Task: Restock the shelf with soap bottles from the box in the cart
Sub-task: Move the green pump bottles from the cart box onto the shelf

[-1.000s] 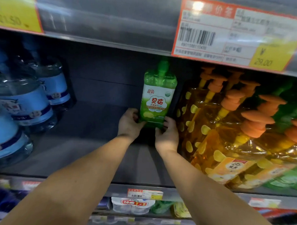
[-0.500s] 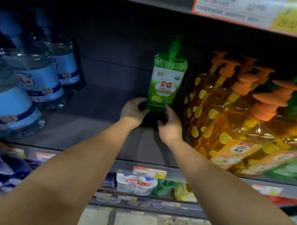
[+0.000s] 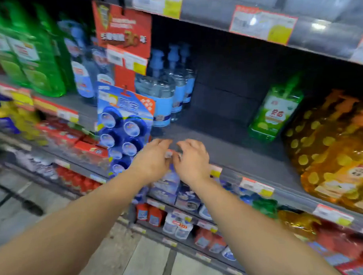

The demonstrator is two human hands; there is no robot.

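A green soap bottle [image 3: 275, 114] with a white label stands upright deep on the grey shelf [image 3: 227, 151], just left of the orange pump bottles [image 3: 330, 150]. My left hand [image 3: 153, 159] and my right hand [image 3: 191, 160] hover close together at the shelf's front edge, well to the left of the green bottle. Both hold nothing and their fingers are loosely spread. Neither the box nor the cart is in view.
Clear blue-labelled pump bottles [image 3: 165, 91] stand at the left of the gap. A blue hanging pack [image 3: 123, 131] dangles in front of the shelf edge beside my left hand. Green bottles [image 3: 35, 56] fill the far left. Price tags [image 3: 257, 186] line the edge; lower shelves hold small packs.
Both hands let go of the green soap bottle and pulled back to the shelf's front edge. The bottle stays upright. My view swung left and back, so more of the shelving shows.
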